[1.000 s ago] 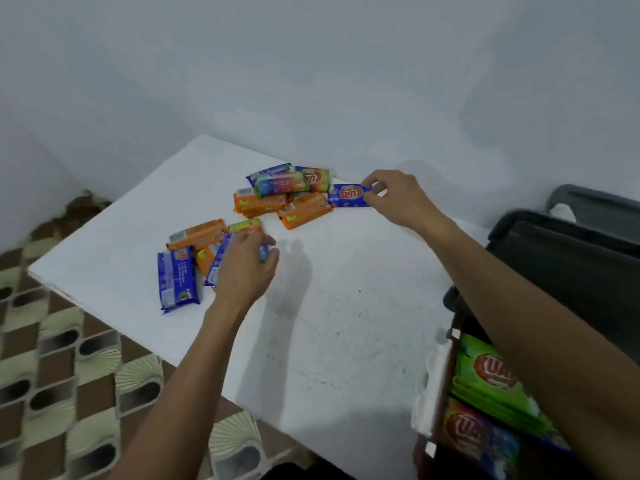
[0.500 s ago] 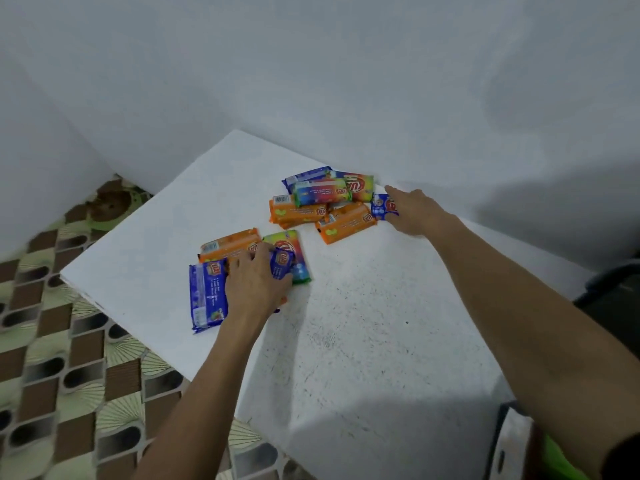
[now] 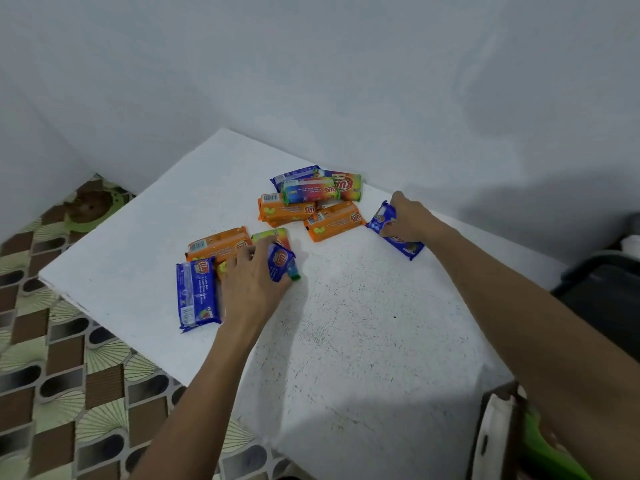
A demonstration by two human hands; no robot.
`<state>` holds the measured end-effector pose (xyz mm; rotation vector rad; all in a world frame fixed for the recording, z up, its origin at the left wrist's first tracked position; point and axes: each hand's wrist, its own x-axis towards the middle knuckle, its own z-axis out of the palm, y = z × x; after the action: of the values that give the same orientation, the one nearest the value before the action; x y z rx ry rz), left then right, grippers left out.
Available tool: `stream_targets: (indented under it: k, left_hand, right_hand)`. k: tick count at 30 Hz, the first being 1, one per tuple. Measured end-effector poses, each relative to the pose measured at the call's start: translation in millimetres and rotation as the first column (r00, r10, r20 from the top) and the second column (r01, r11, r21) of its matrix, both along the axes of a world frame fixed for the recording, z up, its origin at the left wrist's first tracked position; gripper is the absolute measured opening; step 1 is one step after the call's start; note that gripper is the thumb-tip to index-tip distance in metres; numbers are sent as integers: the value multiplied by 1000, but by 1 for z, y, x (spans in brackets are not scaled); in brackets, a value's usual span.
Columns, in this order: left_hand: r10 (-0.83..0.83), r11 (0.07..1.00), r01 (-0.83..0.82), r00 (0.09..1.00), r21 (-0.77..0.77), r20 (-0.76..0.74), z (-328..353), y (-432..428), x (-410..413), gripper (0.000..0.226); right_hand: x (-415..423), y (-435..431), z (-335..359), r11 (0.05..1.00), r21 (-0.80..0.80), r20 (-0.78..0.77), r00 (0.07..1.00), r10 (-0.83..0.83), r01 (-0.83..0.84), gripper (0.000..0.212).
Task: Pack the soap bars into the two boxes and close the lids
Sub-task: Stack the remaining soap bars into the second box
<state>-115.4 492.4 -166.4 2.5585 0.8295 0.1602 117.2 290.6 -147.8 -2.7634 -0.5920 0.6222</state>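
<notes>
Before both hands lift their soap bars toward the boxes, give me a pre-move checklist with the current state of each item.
1. Right hand gripping the blue soap bar: ok, fingers curl over it.
2. Left hand gripping the small blue bar: ok, though it also rests on neighbouring bars.
3. Neighbouring orange bar free of the left hand: cannot tell, fingers overlap it.
4. Far pile undisturbed: ok, apart from both hands.
5. Box open to receive: cannot tell, only its edge shows at lower right.
6. Second box located: cannot tell.
</notes>
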Motion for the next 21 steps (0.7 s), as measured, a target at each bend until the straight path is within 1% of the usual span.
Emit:
stream_targets:
  k: [2, 4, 6, 7, 10, 12, 15, 18, 21]
  left_hand:
    - [-22, 1000, 23, 998, -20, 54, 4, -4, -2, 77]
    - [-48, 998, 52, 993, -36, 110, 10, -7, -3, 79]
    - [-53, 993, 71, 984, -95, 171, 19, -10, -3, 80]
    - [-52, 988, 81, 977, -134, 207, 23, -12, -4, 79]
    - [-43, 964, 125, 945, -236, 325, 36, -21, -7, 76]
    - [-35, 933, 173, 915, -314, 401, 46, -31, -8, 74]
    - [-31, 881, 251, 876, -400, 481, 57, -48, -8, 66]
    - [21, 786, 293, 868, -545, 496, 58, -62, -7, 59]
    - [33, 718, 333, 861, -611, 507, 62, -78, -5, 57]
  right_hand:
    - [-11, -2, 3, 999, 20, 48, 999, 25, -26, 40]
    - [-22, -6, 9, 996, 84, 58, 998, 16, -21, 45]
    - [-32, -14, 20, 976, 215, -2, 1000, -31, 30, 54]
    - [-38, -19, 26, 955, 290, -38, 998, -49, 58, 55]
    - [-56, -36, 42, 885, 448, -108, 991, -84, 124, 46]
    - [-68, -50, 49, 827, 530, -151, 980, -129, 190, 39]
    - [-91, -73, 60, 702, 647, -238, 954, -183, 296, 31]
    - [-114, -98, 75, 589, 738, -263, 944, -200, 331, 25]
    - [-135, -125, 89, 505, 777, -284, 925, -254, 377, 20]
